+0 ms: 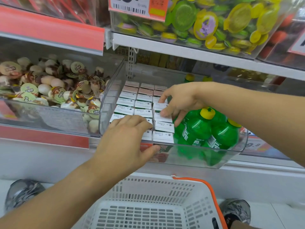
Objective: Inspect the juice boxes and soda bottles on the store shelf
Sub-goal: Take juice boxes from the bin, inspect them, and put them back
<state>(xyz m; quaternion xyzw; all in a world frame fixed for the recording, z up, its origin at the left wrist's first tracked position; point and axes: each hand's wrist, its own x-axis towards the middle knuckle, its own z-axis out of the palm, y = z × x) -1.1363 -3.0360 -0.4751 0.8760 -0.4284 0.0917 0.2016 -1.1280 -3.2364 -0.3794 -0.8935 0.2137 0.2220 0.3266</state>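
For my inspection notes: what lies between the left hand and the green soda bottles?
In the head view, white-topped juice boxes fill the stretch between the left hand and the green soda bottles.

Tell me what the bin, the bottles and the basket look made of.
Bin: clear, glossy rigid plastic; its contents show through the wall.
Bottles: translucent green plastic, shiny, with opaque yellow caps.
Basket: matte white moulded plastic, going by its slotted walls; orange handle, material unclear.
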